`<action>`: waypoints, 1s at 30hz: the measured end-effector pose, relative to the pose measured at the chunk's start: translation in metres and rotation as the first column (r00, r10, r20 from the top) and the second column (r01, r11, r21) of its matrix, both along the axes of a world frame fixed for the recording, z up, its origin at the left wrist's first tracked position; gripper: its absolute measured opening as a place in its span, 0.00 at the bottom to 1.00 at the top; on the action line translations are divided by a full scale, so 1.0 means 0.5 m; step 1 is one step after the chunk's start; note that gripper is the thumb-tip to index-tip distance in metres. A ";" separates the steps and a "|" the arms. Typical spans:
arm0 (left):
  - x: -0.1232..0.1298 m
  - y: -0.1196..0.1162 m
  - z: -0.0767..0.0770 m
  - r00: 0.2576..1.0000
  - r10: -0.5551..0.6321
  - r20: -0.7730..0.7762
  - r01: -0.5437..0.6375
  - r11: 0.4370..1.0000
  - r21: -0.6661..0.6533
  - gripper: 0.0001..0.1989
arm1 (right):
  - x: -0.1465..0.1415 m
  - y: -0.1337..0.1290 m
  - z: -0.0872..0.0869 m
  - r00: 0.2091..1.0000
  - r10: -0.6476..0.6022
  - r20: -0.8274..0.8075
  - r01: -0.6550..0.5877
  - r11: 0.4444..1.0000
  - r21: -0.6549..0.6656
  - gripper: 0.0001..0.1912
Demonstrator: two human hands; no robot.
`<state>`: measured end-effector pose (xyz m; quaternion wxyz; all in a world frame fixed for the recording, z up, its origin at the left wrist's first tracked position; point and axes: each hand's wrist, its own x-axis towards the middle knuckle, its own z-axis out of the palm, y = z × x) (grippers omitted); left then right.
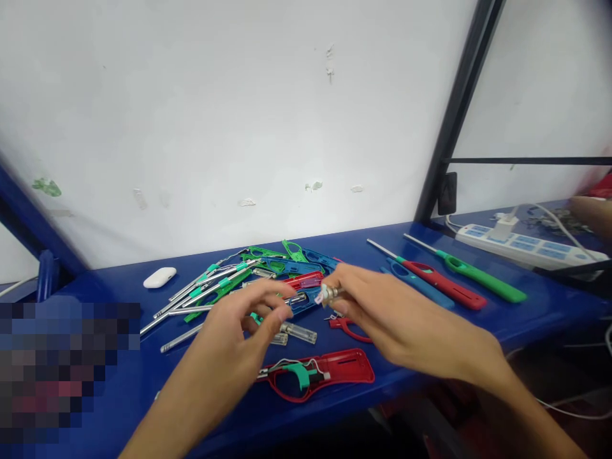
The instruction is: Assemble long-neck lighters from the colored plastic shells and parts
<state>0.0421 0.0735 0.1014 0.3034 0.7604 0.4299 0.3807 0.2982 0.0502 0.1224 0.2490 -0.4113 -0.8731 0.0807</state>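
Observation:
My right hand [377, 312] pinches a lighter fuel tank [327, 294], with its metal valve and pale plastic end poking out past the fingers. Facing it, my left hand [253, 312] has thumb and fingers curved and apart, and I see nothing between them. Below both hands lies a red lighter shell half [351, 368], fitted with a green trigger [300, 376] and a white wire. Clear fuel tanks [300, 333] rest on the table just beyond my left thumb. A red handle piece [340, 324] is partly covered by my right hand.
Metal lighter tubes [191, 294] and green and blue shell halves [296, 252] are heaped behind my hands. Several whole lighters [442, 284] lie right. A white earbud case [160, 277] sits left; a power strip [530, 245] stands far right on the blue table [329, 408].

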 end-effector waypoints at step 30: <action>-0.018 -0.061 -0.139 0.964 0.053 -0.260 0.104 0.827 0.553 0.14 | -0.021 0.022 -0.118 0.932 0.154 0.329 -0.212 0.966 0.149 0.11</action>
